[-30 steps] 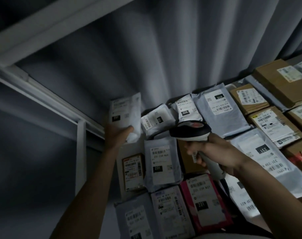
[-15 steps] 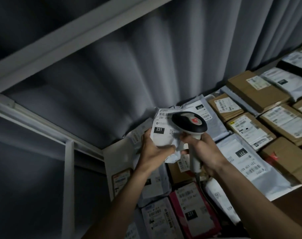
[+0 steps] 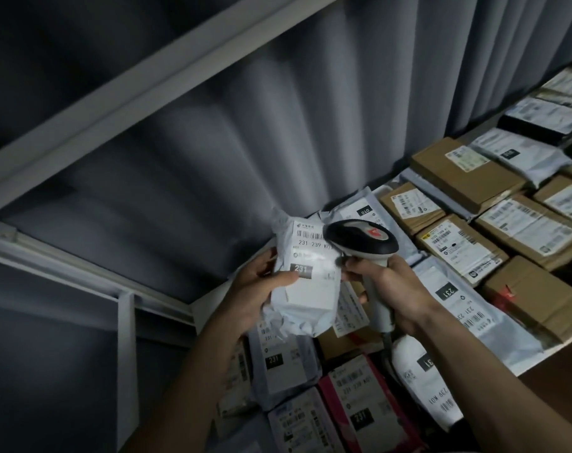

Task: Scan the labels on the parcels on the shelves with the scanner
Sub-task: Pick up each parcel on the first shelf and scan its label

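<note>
Parcels fill the shelf [image 3: 536,361] before us, and one small white parcel [image 3: 305,282] is lifted clear of them, held up with its label facing us; our left hand [image 3: 261,289] wraps it from the left, fingers curled behind and the thumb pressed across the label beside a black "231" patch; our right hand [image 3: 392,289] is closed round the grip of the scanner [image 3: 359,240], whose dark head sits just over the upper right corner of that label, partly covering the barcode; whether the forefinger presses the trigger we cannot tell. On the shelf lie flat grey mailers [image 3: 474,318], brown cardboard boxes [image 3: 464,174] and, lower down, a pink parcel [image 3: 363,407], packed edge to edge with labels up; several show "231". Behind them hangs a grey pleated curtain [image 3: 278,125]; a pale metal shelf frame [image 3: 127,354] crosses the left side. Our forearms hide some of the parcels beneath them.
</note>
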